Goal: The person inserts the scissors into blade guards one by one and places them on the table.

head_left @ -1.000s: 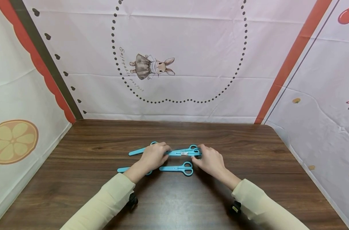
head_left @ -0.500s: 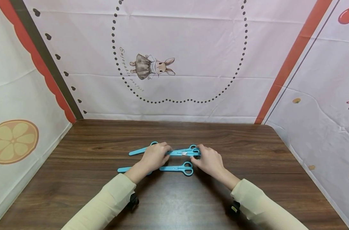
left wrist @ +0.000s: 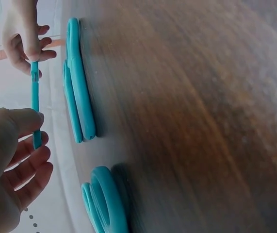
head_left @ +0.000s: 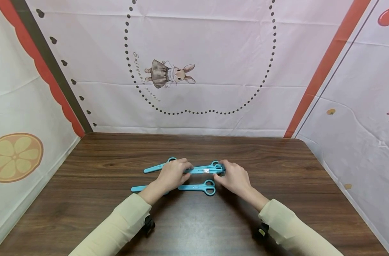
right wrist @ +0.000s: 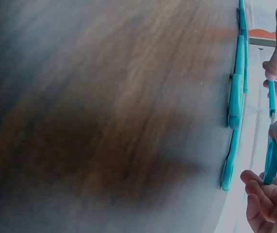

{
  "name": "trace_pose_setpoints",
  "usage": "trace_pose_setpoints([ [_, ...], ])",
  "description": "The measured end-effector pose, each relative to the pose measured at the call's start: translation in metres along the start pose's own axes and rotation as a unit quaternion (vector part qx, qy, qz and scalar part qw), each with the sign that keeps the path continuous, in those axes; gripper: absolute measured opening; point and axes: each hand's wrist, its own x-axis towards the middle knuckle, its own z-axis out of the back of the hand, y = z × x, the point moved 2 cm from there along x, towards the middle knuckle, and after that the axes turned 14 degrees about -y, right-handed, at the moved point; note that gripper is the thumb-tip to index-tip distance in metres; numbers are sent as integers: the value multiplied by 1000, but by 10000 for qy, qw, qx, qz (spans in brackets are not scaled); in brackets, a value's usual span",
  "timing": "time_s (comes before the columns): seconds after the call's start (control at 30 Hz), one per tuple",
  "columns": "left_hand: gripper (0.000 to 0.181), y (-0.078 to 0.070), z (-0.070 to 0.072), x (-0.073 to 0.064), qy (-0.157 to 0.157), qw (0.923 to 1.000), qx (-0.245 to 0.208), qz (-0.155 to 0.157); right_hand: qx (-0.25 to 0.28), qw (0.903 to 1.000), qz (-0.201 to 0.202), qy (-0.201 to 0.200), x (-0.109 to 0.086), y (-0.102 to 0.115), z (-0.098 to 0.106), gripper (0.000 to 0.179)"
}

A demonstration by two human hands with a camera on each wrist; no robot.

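Both hands hold one pair of light-blue scissors (left wrist: 35, 94), raised above the table in the wrist views. My left hand (head_left: 172, 174) pinches the tip end of its blue blade cover (right wrist: 272, 97) between thumb and fingers. At the other end, my right hand (head_left: 234, 177) grips the finger loops (right wrist: 271, 162), partly hidden by the fingers. A short strip of bare metal shows between cover and handles. Just behind lies a second pair of blue scissors (head_left: 214, 163), overlapped by the held one in the head view.
On the wooden table (head_left: 194, 227) lie more blue scissors: one pair at the front middle (head_left: 194, 187), another at the front left (head_left: 138, 188) partly under the left wrist, and one at the back left (head_left: 152, 168). A printed cloth (head_left: 220, 64) stands behind the table.
Both hands stay nearly in place, with slight shifts of the right hand. The pale metal patch between cover and handles looks a little narrower than a second ago.
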Motion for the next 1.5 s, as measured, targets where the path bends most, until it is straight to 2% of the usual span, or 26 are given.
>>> trace_pose_setpoints([
  [0.23, 18, 1, 3, 2, -67, 9994, -292, 151, 179, 9997, -92, -131, 4, 1, 5, 45],
  [0.53, 17, 1, 5, 2, -210, 9988, -404, 203, 335, 9990, -141, -241, 5, 3, 4, 44],
  [0.9, 18, -1, 4, 2, -339, 9983, -457, -96, 464, 9983, -154, -314, 4, 5, 4, 46],
  [1.1, 19, -2, 4, 5, -288, 9982, -454, -254, 497, 9978, -119, -418, 3, 6, 6, 45],
  [1.5, 20, -5, 2, 6, -367, 9977, -403, -399, 504, 9975, -105, -482, 5, 8, 7, 46],
])
